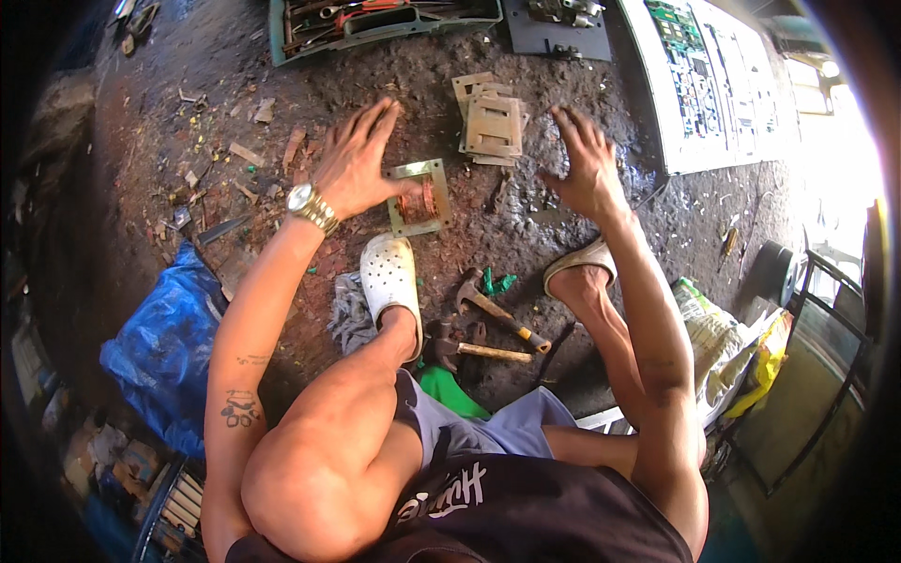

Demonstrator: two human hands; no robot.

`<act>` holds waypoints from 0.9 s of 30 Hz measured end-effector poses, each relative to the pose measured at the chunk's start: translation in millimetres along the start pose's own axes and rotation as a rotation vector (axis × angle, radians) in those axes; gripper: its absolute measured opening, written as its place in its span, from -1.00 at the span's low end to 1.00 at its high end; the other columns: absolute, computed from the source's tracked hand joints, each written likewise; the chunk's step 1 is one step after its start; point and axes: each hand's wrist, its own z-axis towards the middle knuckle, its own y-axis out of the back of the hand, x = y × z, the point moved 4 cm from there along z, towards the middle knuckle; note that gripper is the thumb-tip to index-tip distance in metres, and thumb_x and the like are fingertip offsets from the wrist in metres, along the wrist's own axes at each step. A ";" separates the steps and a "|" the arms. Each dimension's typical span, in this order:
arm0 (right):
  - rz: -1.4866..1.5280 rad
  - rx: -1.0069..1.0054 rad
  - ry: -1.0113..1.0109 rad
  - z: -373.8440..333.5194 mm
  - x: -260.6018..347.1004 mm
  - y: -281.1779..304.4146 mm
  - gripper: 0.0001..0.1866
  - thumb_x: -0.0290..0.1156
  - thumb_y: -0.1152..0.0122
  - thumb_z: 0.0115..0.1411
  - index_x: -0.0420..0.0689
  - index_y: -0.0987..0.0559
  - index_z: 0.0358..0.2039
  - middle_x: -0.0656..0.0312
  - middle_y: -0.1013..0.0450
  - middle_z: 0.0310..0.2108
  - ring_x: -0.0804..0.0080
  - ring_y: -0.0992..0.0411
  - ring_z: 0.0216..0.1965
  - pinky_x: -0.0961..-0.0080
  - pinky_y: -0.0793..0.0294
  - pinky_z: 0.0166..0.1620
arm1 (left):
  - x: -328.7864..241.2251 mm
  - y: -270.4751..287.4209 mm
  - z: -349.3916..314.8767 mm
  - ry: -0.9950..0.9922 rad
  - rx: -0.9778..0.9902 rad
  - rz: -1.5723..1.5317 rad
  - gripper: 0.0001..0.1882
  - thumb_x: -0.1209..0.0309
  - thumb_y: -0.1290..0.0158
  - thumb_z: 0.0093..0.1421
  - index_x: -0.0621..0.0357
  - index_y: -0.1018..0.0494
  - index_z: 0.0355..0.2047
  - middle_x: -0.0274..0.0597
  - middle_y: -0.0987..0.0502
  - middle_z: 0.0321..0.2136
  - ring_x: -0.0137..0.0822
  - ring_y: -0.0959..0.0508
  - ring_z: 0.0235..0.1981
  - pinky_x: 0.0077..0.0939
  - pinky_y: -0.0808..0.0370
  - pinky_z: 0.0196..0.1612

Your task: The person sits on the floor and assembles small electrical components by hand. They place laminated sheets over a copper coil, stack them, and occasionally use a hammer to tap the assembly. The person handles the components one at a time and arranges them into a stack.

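- Our left hand (355, 174) spreads palm-down, thumb at the reddish copper-wound coil (422, 202) inside a rectangular, pale metal frame (418, 226); contact or grip, we cannot tell.
- Our right hand (591, 178), splayed at the coil's three o'clock, holds nothing.
- Toward one o'clock from the coil, flat, slotted, brownish metal plates (493, 124) lie loosely stacked.
- We judge coil and frame already together, plates still separate; how much remains, we cannot tell.

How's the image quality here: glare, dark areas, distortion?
Head view, right: glare blows out the background beyond the white panel bearing green circuit boards; head view, rim: dark, with fisheye bending; head view, centre: bare left hand, bare right hand and copper-coloured coil look reasonably clear.
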 end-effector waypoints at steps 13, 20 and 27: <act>0.075 0.198 0.378 1.4 129.4 -83.9 0.48 0.06 -0.69 -0.19 0.04 0.09 0.61 0.12 -0.10 0.52 -0.06 -0.02 0.53 -0.28 -0.14 0.41 | -28.4 -50.4 -50.9 0.096 0.134 -0.009 0.46 -0.16 -0.56 -0.26 0.21 -0.02 0.51 0.02 -0.14 0.46 0.09 -0.04 0.54 0.51 -0.07 0.43; 0.037 0.206 0.432 2.5 114.2 -79.8 0.47 0.18 -0.66 -0.15 0.03 0.08 0.61 0.11 -0.16 0.48 0.04 -0.12 0.48 -0.28 -0.13 0.42 | -9.9 -50.0 -65.4 0.104 0.134 0.002 0.40 -0.15 -0.55 -0.26 0.23 -0.10 0.47 0.07 -0.20 0.42 0.10 -0.12 0.51 0.48 -0.10 0.41; -0.148 0.154 0.226 -6.6 6.0 -40.0 0.32 0.02 -0.68 -0.18 0.04 -0.13 0.55 0.04 -0.24 0.41 0.00 -0.21 0.42 -0.27 -0.17 0.36 | 78.2 -42.9 -108.3 0.273 0.181 0.138 0.42 -0.12 -0.55 -0.25 0.22 -0.03 0.50 0.14 -0.19 0.44 0.11 -0.19 0.47 0.44 -0.15 0.41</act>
